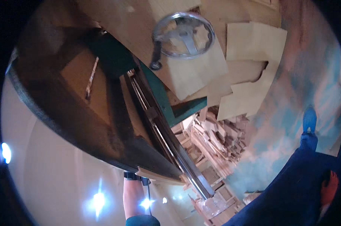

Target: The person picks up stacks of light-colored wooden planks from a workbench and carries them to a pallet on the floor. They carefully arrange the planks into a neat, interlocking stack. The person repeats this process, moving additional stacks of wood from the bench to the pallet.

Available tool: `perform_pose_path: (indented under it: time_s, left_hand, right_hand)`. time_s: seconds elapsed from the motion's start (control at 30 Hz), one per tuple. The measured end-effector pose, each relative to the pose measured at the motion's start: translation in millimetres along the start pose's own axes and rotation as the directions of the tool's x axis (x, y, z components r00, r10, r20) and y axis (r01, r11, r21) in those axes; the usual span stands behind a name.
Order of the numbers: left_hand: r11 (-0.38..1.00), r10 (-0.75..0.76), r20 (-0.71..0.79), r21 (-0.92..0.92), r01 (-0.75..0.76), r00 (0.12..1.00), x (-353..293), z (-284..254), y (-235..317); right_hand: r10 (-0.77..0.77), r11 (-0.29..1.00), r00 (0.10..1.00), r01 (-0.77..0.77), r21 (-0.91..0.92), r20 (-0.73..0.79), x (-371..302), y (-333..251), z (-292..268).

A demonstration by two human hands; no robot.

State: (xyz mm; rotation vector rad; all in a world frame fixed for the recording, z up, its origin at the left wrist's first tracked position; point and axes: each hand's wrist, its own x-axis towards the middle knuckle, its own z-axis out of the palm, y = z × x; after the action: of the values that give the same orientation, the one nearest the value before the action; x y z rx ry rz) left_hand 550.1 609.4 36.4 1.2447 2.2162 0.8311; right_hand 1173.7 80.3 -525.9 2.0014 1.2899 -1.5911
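My left forearm [133, 196] rises from the lower edge, in a teal sleeve with a black band at the wrist. The hand itself is hidden behind the rim of a dark machine table [84, 145] and a pale wood strip [159, 176], so what it touches cannot be told. At the far right, beside the dark blue trousers [268, 199], is a blurred reddish shape [329, 188] that looks like my right hand or a glove. Its fingers are too unclear to read. A metal rail [166, 145] runs slantwise along the table.
A metal handwheel [191, 45] with a crank handle sits beyond the green machine frame [112, 54]. Pale boards [255, 41] lie near it. Wood offcuts [219, 139] are heaped below the rail. A thin stick-like piece [92, 77] lies on the machine. A blue shoe [309, 118] stands on the floor.
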Motion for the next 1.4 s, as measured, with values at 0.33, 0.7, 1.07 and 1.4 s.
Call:
perform_pose_path:
  time_s: [0.33, 0.7, 1.07, 1.4]
  left_hand:
    - [0.930, 0.316, 0.002, 0.199, -0.310, 0.949, -5.9, 49.6, -20.5]
    - [0.914, 0.394, -0.168, 0.176, -0.366, 0.904, -263.6, 234.2, 83.8]
    - [0.814, -0.128, -0.254, -0.580, -0.045, 0.959, -91.2, 407.7, -195.4]
    - [0.584, 0.021, -0.164, -0.799, -0.145, 0.986, -34.3, 467.1, -220.6]
  right_hand:
    - [-0.118, 0.992, 0.979, 0.123, 0.018, -0.168, -5.1, -18.0, -63.6]
    - [-0.443, 0.892, 0.866, 0.402, -0.206, -0.231, 33.1, -62.6, -256.2]
    - [-0.667, 0.701, 0.740, 0.584, -0.409, -0.087, 85.8, -97.5, -329.1]
    - [-0.777, 0.596, 0.589, 0.573, -0.562, -0.224, 134.0, -131.4, -349.7]
